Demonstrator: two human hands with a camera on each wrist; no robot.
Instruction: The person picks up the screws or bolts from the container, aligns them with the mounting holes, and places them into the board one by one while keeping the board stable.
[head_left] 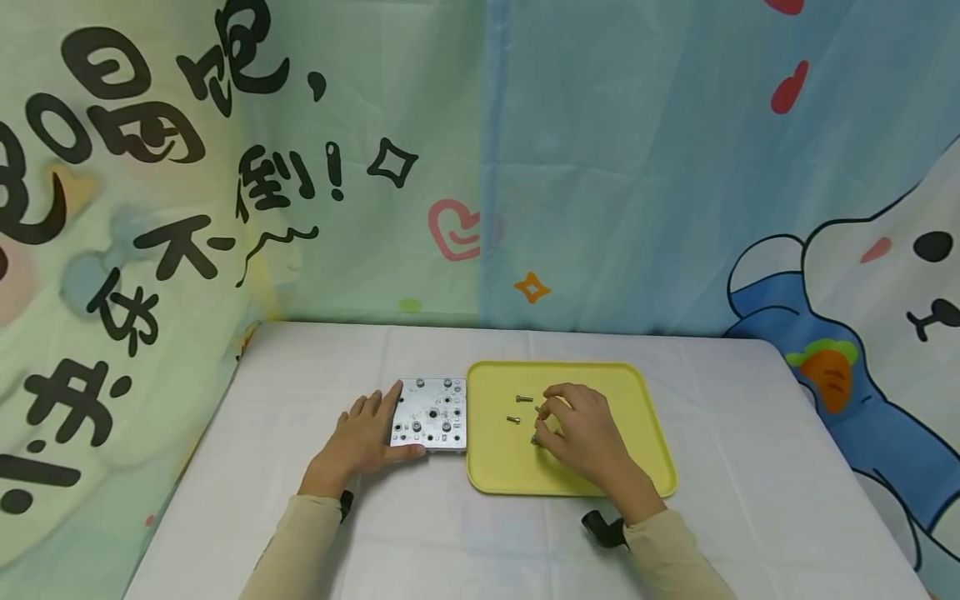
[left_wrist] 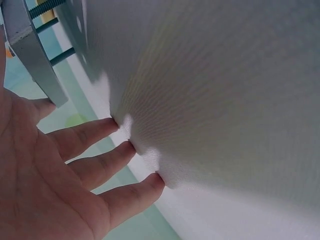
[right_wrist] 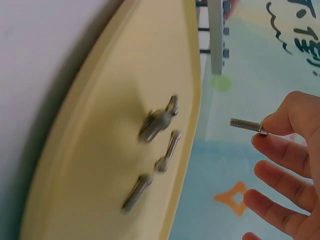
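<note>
A silvery metal plate with several holes and bolts lies left of the yellow tray. My left hand holds its left side, the index finger at the far corner and the thumb along the near edge. In the left wrist view, bolt shanks stick out from the plate's underside and the other fingertips touch the white cloth. Over the tray, my right hand pinches a bolt by its head between thumb and index finger, shank outward. The remaining fingers are loosely spread.
The yellow tray sits right beside the plate. Several loose bolts lie in it, among them one bolt near the middle and another bolt nearer me. White cloth covers the table; a printed curtain hangs behind.
</note>
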